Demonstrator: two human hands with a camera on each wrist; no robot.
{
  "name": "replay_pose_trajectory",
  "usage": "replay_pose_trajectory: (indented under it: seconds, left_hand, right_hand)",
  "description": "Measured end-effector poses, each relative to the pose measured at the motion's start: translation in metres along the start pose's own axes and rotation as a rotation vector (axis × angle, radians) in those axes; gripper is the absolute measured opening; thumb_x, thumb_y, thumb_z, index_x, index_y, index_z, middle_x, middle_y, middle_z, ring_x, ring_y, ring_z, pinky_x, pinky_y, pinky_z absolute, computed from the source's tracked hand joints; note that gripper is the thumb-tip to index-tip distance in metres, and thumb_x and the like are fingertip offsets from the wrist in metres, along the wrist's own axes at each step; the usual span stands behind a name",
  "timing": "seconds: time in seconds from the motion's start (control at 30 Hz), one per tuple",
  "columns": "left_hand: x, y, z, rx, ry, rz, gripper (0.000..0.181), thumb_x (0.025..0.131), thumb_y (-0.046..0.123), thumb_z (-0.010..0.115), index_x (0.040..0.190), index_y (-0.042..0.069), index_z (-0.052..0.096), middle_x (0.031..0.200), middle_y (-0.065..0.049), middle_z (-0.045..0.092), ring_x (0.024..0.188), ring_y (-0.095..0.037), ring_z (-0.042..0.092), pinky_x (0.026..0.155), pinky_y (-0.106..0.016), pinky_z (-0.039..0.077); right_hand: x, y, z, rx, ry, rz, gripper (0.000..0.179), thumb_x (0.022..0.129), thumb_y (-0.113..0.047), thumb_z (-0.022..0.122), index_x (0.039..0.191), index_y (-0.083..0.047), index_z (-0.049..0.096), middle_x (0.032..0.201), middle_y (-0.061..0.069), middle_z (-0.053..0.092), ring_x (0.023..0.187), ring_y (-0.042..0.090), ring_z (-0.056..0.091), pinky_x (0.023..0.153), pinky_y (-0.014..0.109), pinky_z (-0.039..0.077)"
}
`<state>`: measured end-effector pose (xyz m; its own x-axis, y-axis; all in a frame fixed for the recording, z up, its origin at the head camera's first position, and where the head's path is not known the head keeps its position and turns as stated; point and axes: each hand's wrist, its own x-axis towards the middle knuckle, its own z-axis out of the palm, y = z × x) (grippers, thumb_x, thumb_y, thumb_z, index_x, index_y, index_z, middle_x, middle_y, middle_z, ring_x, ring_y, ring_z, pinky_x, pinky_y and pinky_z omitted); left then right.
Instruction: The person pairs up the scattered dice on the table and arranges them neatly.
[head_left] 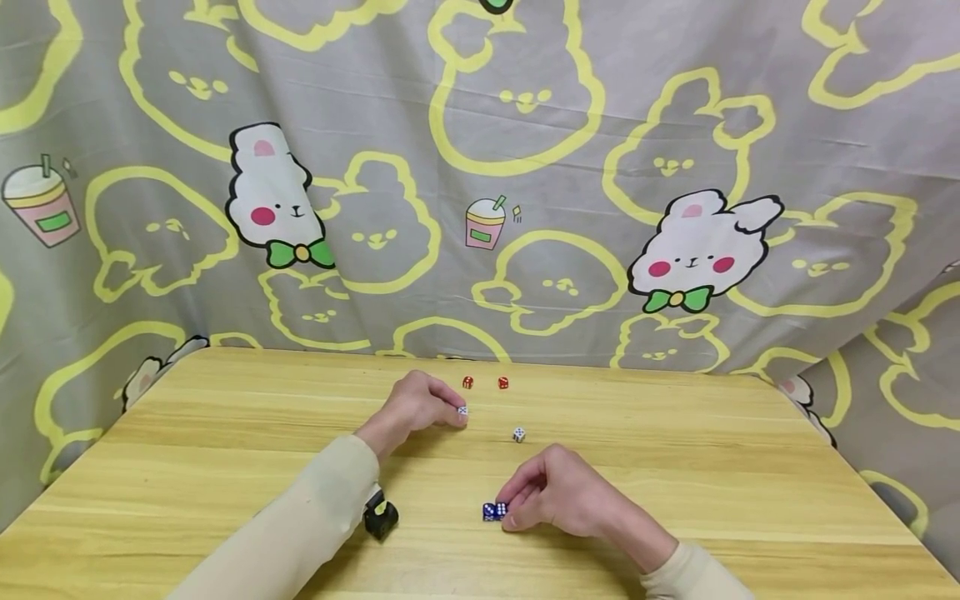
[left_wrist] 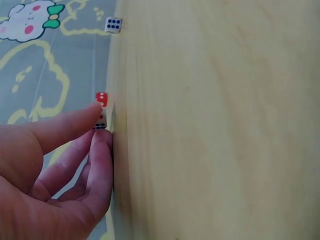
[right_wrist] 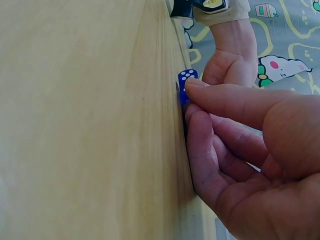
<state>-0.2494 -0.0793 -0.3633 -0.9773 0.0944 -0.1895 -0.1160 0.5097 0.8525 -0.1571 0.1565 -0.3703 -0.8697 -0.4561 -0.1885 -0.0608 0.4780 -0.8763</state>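
My left hand (head_left: 420, 402) pinches a white die (head_left: 462, 410) between thumb and fingertips, close over the wooden table. The left wrist view shows this die partly covered by the thumb. Nearer the front, my right hand (head_left: 566, 493) pinches a blue die (head_left: 502, 509) at the tabletop. A second blue die (head_left: 489, 511) sits right beside it, on its left. Between the two hands, a bit to the right, another white die (head_left: 519, 434) rests on the wood. Past the left fingertips lie two red dice, a left one (head_left: 468, 382) and a right one (head_left: 503, 383).
The wooden table (head_left: 675, 450) reaches back to a grey curtain (head_left: 405, 108) printed with yellow outlines and white rabbits, which also hangs at both sides. A black wrist device (head_left: 381, 515) is strapped under the left sleeve (head_left: 300, 517).
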Motion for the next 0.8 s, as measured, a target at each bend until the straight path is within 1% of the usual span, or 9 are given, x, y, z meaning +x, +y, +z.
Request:
replay_pose_trajectory:
  seconds: [0.17,0.33,0.57,0.7,0.8]
  left_hand:
    - [-0.002,-0.001,-0.001,-0.013,-0.009,-0.003,0.013,0.08,0.007,0.091,0.09,0.009,0.082,0.094,-0.004,0.079,0.08,-0.015,0.068,0.074,-0.026,0.057]
    - [-0.005,0.0,-0.002,-0.018,-0.005,-0.003,0.013,0.079,0.008,0.092,0.089,0.008,0.083,0.093,-0.004,0.078,0.077,-0.013,0.067,0.073,-0.025,0.058]
    - [-0.009,0.0,-0.003,0.026,-0.008,-0.013,0.015,0.079,0.011,0.093,0.088,0.01,0.082,0.094,-0.004,0.077,0.077,-0.015,0.068,0.075,-0.025,0.053]
    - [-0.012,-0.001,-0.002,0.032,-0.01,-0.021,0.014,0.079,0.012,0.093,0.088,0.011,0.082,0.096,-0.003,0.077,0.079,-0.016,0.068,0.076,-0.025,0.053]
    - [-0.015,0.0,-0.001,0.035,-0.011,-0.026,0.013,0.08,0.013,0.093,0.087,0.012,0.082,0.094,-0.003,0.077,0.078,-0.016,0.068,0.075,-0.025,0.052]
  right_hand:
    - [0.0,0.0,0.0,0.0,-0.002,0.002,0.017,0.077,-0.004,0.093,0.091,-0.008,0.083,0.08,0.003,0.078,0.074,0.011,0.07,0.065,0.02,0.054]
    - [-0.001,-0.001,-0.001,0.003,0.0,0.004,0.017,0.077,-0.005,0.093,0.091,-0.007,0.083,0.08,0.003,0.078,0.075,0.011,0.07,0.065,0.02,0.055]
    - [0.0,0.0,0.0,0.015,-0.002,0.005,0.017,0.077,-0.004,0.093,0.091,-0.007,0.083,0.08,0.003,0.078,0.074,0.011,0.07,0.065,0.02,0.054]
    - [0.0,0.0,0.0,0.014,-0.001,0.005,0.017,0.077,-0.004,0.092,0.091,-0.007,0.083,0.08,0.003,0.078,0.074,0.011,0.07,0.065,0.02,0.054]
    - [0.0,0.0,0.0,0.007,0.0,0.004,0.017,0.077,-0.004,0.092,0.091,-0.008,0.083,0.08,0.003,0.078,0.074,0.011,0.07,0.065,0.02,0.054]
